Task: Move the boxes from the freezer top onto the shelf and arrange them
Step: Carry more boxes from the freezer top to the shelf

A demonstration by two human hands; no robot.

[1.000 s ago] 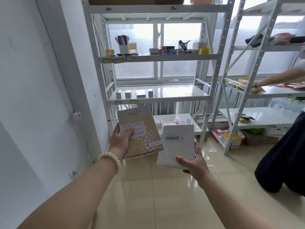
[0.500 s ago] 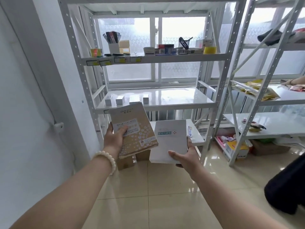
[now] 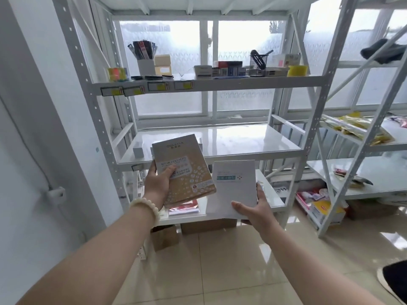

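Note:
My left hand (image 3: 159,186) grips a flat gold box (image 3: 182,170) with white print, held tilted in front of the white metal shelf (image 3: 237,142). My right hand (image 3: 255,211) holds a flat white box (image 3: 233,188) with a teal label by its lower right corner, just right of the gold box. Both boxes hang at the level of the shelf's middle board front edge. A small white box (image 3: 138,150) stands at that board's left; the gold box hides what is beside it.
The upper board carries pen holders (image 3: 145,64), small boxes (image 3: 226,68) and a yellow tape roll (image 3: 297,70). A red packet (image 3: 185,208) lies on the lower board, cardboard boxes (image 3: 207,225) below. A second rack (image 3: 372,137) stands to the right. A shoe (image 3: 394,280) shows bottom right.
I have come closer to the shelf, which now fills more of the view. Both hands still hold their boxes, raised slightly toward the middle board.

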